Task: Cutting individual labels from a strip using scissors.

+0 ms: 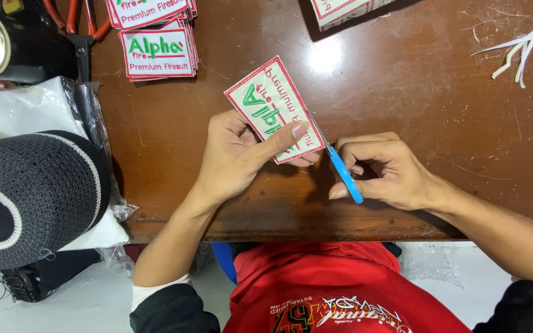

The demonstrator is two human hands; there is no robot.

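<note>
Head cam, looking down: left hand (232,154) has its fingers (282,139) pinched on a white embroidered patch (272,108) with a red border, held just over the brown wooden bench (402,92). Right hand (384,172) is curled tight around blue-handled scissors (343,172), blades at the patch's right edge. Stack of finished patches (158,52) sits far left, white trimmings (519,49) far right, a dark knitted cap (29,197) near left.

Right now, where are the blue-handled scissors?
In the head view, the scissors are in the right hand, right of centre on the wooden table, blades at the patch.
</note>
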